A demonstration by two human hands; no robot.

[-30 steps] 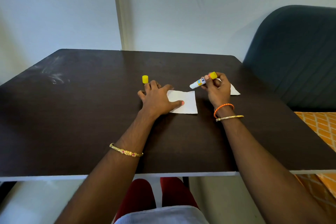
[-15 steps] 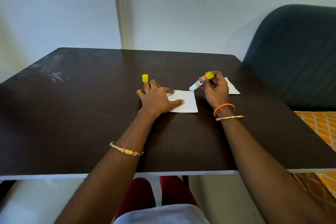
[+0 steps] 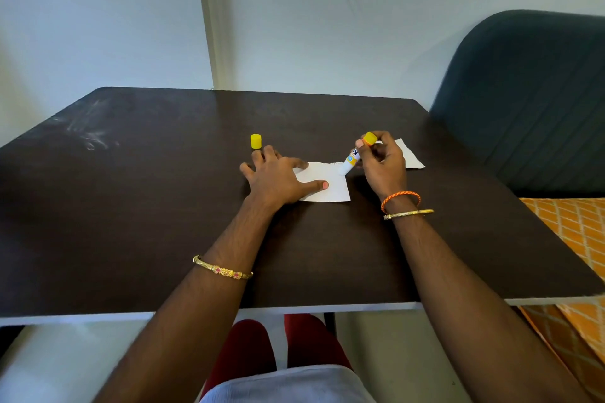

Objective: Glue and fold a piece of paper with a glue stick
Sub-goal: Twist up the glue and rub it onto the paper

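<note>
A small white piece of paper lies flat on the dark table. My left hand rests on its left part, fingers spread, thumb pressing the sheet. My right hand grips the glue stick, a white tube with a blue and yellow label and a yellow end. The stick is tilted, its white tip touching the paper's far right corner. The glue stick's yellow cap stands upright just beyond my left fingers.
A second white paper lies behind my right hand, partly hidden. A dark padded chair back stands at the right, with orange patterned fabric beside the table's right edge. A wall rises behind the table.
My right hand has tipped the glue stick downward and moved it left, bringing its tip from above the table onto the paper's corner. My left hand has stayed on the sheet.
</note>
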